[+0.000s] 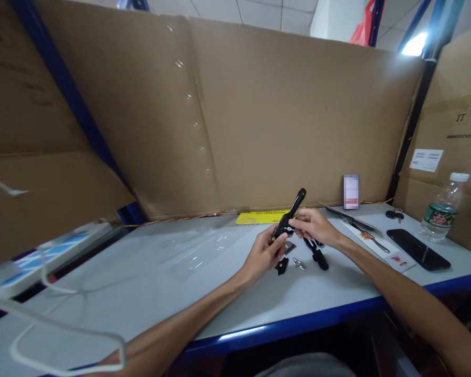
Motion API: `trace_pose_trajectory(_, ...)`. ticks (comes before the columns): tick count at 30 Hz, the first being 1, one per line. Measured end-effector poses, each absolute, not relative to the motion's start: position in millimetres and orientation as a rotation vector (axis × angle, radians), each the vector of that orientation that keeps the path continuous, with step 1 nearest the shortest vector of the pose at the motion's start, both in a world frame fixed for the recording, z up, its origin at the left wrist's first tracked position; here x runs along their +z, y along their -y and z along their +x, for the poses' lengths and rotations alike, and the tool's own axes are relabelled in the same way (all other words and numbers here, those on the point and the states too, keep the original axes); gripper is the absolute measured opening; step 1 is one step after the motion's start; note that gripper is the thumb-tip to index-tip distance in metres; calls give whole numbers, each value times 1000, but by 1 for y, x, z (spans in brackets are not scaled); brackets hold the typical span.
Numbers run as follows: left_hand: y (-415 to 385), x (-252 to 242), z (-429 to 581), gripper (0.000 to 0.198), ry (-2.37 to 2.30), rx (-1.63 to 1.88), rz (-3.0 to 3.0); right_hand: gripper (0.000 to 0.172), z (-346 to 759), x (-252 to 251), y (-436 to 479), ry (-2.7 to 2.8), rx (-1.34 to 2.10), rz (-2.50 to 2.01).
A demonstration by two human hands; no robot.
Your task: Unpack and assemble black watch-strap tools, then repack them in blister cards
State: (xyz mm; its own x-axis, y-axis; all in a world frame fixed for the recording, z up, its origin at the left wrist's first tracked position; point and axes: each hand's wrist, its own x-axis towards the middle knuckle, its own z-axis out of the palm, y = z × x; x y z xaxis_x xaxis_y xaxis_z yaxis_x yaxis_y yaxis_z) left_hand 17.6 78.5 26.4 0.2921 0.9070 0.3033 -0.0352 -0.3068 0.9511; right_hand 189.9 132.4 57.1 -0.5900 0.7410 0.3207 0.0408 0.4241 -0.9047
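Observation:
Above the table, my left hand (265,250) grips a black part with a long rounded handle (297,201) and a wider, flatter lower end. The handle points up and to the right. The fingers of my right hand (314,226) are closed against the same part from the right, near its middle; whether they also pinch something small cannot be made out. Below the hands lie a small black plate (282,266), a few silver screws (298,263) and another black handled piece (320,258), partly hidden by my right hand.
A yellow sheet (255,217) and clear plastic film (204,251) lie behind and left. Rightward are a black phone (418,250), a water bottle (439,212), keys (394,214), a printed card (400,261) and an upright lit phone (351,192). A white cable (66,327) loops at left.

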Motion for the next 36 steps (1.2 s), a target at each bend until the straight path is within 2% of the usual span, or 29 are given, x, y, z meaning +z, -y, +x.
trace_pose_trajectory(10,-72,29,21,46,-857,1254,1562,43,186,51,-133,1901,1169,-573)
trace_pose_trajectory(19,-78,23,17,38,-908,1306,1633,40,186,56,-126,1939,1098,-573)
trace_pose_trajectory(29,-78,30,20,37,-725,1206,1310,45,190,52,-138,1824,1367,-627)
trace_pose_trajectory(33,-85,28,15,47,-631,1049,1132,44,190,46,-146,1768,1477,-599)
trace_pose_trajectory(36,-88,26,15,45,-602,1022,1026,43,189,41,-150,1753,1507,-589)
